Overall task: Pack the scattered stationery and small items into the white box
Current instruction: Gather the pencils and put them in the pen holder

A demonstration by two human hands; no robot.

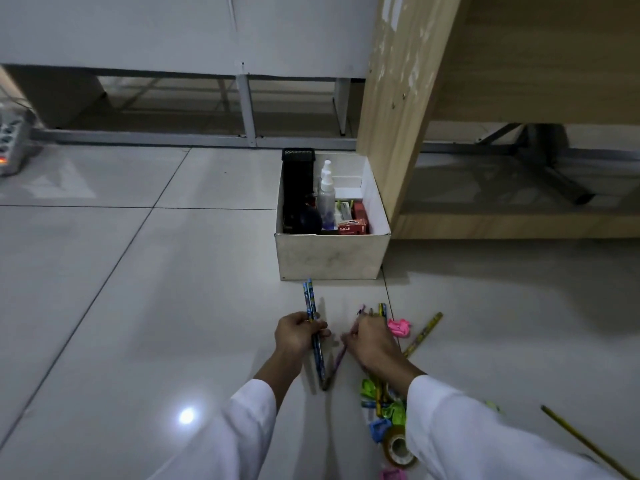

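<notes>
The white box stands on the tiled floor ahead of me, holding a black mesh holder, spray bottles and small red cartons. My left hand is shut on two blue patterned pencils that point toward the box. Beside it, my right hand is closed around several pencils, one purple pencil slanting down to the floor. A yellow pencil, a pink balloon, green and blue balloons and a tape roll lie on the floor around my right arm.
A wooden desk panel rises right beside the box. Another yellow pencil lies at the far right. A power strip sits at the left wall. White partition legs stand behind the box.
</notes>
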